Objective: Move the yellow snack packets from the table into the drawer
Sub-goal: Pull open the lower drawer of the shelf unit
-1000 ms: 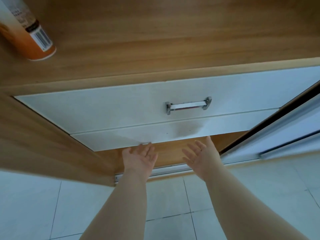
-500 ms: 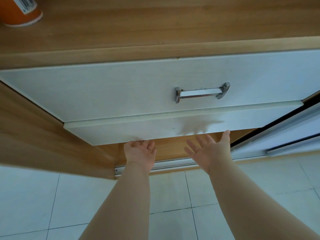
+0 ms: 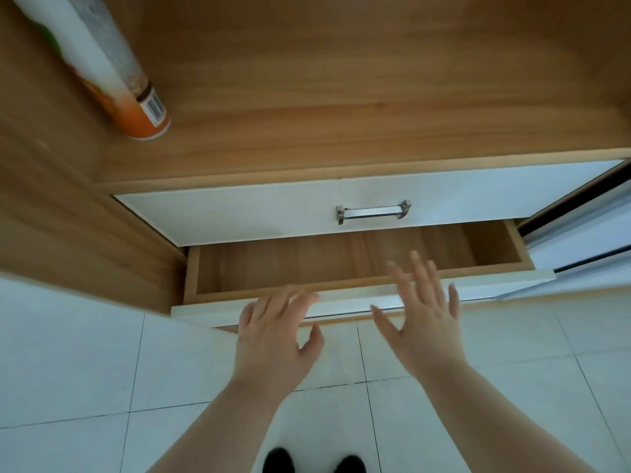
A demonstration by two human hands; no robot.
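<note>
Since a second ago the lower drawer (image 3: 341, 264) has slid out from under the closed upper drawer (image 3: 259, 213); its wooden floor now shows, nothing in it. Both hands, then palm-up beneath its front, are now palm-down in front of it.

Cabinet top (image 3: 341, 97), above the lower drawer: only a spray can (image 3: 112, 70) at far left. No yellow snack packets in view, so where they lie I cannot tell.

Left hand (image 3: 276, 339): fingers loosely spread and slightly curled, tips at the lower drawer's front lip (image 3: 211, 310); contact unclear through the blur. Right hand (image 3: 423, 322): fingers fanned wide, holding nothing, over the front lip.

Risks, judged from here:
- Lower drawer is only partly out; the upper drawer overhangs its rear. Packets dropped far back could catch on that front.
- Upper drawer's handle (image 3: 374, 213) sits right above the opening; knuckles could clip it.
- Turning away for packets, a leg could bump the protruding front lip and push the drawer shut.
- Sweeping along the cabinet top could topple the spray can.
</note>
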